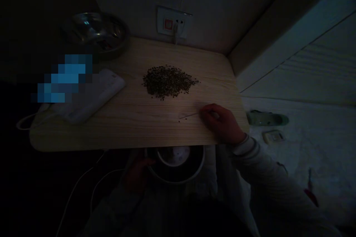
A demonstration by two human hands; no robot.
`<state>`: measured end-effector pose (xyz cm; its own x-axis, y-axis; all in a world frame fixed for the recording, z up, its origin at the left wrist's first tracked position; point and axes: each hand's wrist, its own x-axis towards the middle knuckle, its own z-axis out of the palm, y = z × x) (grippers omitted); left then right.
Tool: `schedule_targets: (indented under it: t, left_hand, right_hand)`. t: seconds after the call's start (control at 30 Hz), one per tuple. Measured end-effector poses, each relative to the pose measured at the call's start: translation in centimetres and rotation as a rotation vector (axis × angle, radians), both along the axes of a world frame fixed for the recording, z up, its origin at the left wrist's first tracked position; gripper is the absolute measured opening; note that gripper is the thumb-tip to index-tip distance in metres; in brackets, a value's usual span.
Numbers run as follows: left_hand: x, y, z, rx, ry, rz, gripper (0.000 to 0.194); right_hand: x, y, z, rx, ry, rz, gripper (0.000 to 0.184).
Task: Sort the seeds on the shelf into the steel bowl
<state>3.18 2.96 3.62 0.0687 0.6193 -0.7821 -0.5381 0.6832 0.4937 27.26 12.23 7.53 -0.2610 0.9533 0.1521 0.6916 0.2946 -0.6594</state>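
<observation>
In the dim head view, my right hand (pixel 219 122) rests at the right front of the wooden tabletop (pixel 122 133), fingers pinched on a thin light stick (pixel 190 115). The stick points left; its tip lies close to a couple of small dark grains (pixel 183 120). Farther back is a heap of small dark grains (pixel 168 81). Below the front edge, my left hand (pixel 139 172) grips the left rim of a round dark bowl (pixel 178 178) over my lap. A paler round shape (pixel 176 154) shows inside it, too dark to make out.
A shiny metal bowl (pixel 97 31) stands at the back left. In front of it lie a white power strip (pixel 94 96) and a blurred-out bright blue patch. The wall has a socket (pixel 174 23). A green object (pixel 267 118) and a small pale box (pixel 274 136) lie on the right.
</observation>
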Motion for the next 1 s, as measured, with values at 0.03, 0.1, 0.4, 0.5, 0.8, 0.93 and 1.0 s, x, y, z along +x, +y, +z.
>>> schedule_targets:
  t: [0.03, 0.1, 0.4, 0.5, 0.8, 0.93, 1.0]
  left_hand:
    - [0.0, 0.0, 0.2, -0.011, -0.009, -0.005, 0.040]
    - [0.1, 0.0, 0.5, -0.009, -0.021, 0.002, 0.046]
    - [0.2, -0.2, 0.3, 0.026, -0.060, 0.022, 0.049]
    - [0.3, -0.2, 0.4, 0.005, -0.038, 0.006, 0.050]
    - [0.3, -0.2, 0.2, 0.020, -0.053, 0.028, 0.053]
    - [0.3, -0.3, 0.1, 0.030, -0.009, 0.015, 0.048]
    - [0.3, -0.3, 0.1, 0.042, 0.001, 0.014, 0.047]
  right_hand:
    - [0.0, 0.0, -0.1, 0.002, 0.000, -0.004, 0.013]
    - [-0.1, -0.1, -0.3, -0.004, 0.002, -0.002, 0.014]
    - [0.2, -0.6, -0.1, -0.013, -0.003, 0.021, 0.014]
    - [0.3, -0.9, -0.2, -0.021, 0.014, 0.024, 0.014]
    - [0.2, -1.6, -0.1, -0.006, -0.004, 0.025, 0.014]
    - [0.1, -1.8, 0.0, -0.004, -0.003, -0.016, 0.015]
    - [0.2, -1.8, 0.0, -0.005, 0.008, -0.040, 0.016]
